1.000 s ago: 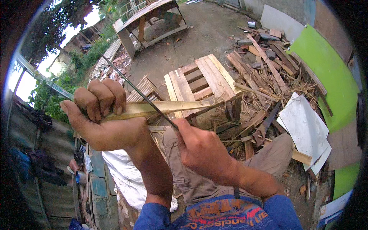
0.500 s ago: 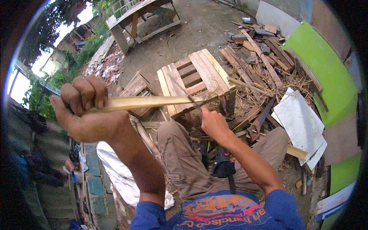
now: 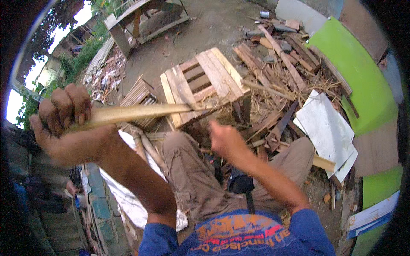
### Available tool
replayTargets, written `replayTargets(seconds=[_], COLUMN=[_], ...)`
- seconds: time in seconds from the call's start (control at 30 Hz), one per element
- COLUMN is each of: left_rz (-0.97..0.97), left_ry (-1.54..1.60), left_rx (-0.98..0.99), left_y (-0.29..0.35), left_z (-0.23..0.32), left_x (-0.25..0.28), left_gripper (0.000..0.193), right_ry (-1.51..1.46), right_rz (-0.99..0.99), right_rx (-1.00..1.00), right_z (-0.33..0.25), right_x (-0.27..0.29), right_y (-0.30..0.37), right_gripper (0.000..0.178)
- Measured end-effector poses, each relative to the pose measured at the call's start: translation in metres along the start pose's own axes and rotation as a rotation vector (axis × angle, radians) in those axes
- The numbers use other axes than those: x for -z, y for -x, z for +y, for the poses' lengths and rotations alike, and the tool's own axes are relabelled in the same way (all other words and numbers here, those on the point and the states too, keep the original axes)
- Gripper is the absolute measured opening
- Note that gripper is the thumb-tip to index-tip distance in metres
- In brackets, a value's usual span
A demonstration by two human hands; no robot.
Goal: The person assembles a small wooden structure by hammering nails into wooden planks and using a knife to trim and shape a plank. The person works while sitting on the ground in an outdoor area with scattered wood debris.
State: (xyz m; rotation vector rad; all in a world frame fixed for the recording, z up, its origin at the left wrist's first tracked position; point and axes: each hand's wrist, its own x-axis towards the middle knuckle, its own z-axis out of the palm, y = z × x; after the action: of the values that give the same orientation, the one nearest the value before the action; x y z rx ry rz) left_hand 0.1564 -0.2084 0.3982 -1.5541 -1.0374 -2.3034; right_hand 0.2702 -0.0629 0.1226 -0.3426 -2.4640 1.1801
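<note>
My left hand (image 3: 68,115) is raised at the left, its fingers wrapped round one end of a long, pale wooden strip (image 3: 136,114). The strip runs rightward, its far end over the near edge of a low slatted wooden stool (image 3: 220,74). Between my knees, my right hand (image 3: 226,141) is closed and smeared by motion, just below and right of the strip's free end. It grips a knife, whose thin dark blade is blurred and hard to follow near that end. The knife's handle is hidden inside my fist.
Right of the stool lies a heap of scrap wood and shavings (image 3: 273,81). A handsaw (image 3: 282,128) rests by my right knee, beside white sheets (image 3: 326,128). Green panels (image 3: 354,72) line the right side. A slatted wooden piece (image 3: 139,96) and white sack (image 3: 128,192) lie left; a wooden table (image 3: 136,21) stands behind.
My right hand has drawn down and left, away from the strip's end. My left hand and the strip have shifted left in view, and the whole scene has slid left too.
</note>
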Motion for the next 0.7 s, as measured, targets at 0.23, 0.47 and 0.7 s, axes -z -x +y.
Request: replayTargets(seconds=[0.23,0.47,0.7], left_rz=[0.188,0.114,0.154], left_ry=[-0.146,-0.041,-0.069], left_rx=[-0.039,0.027,-0.011], left_y=[-0.001,0.008,-0.001], left_z=[-0.006,0.005,-0.002], left_x=[-0.001,0.010,0.018], left_gripper=[0.039,0.038,0.038], right_ry=[0.138,-0.060,0.033], right_rz=[-0.010,0.215,0.075], right_rx=[-0.169,0.206,0.126], right_z=[0.049,0.022,0.011], right_x=[-0.022,-0.025,-0.013], right_y=[-0.011,-0.006,-0.005], right_gripper=[0.019,0.018,0.016])
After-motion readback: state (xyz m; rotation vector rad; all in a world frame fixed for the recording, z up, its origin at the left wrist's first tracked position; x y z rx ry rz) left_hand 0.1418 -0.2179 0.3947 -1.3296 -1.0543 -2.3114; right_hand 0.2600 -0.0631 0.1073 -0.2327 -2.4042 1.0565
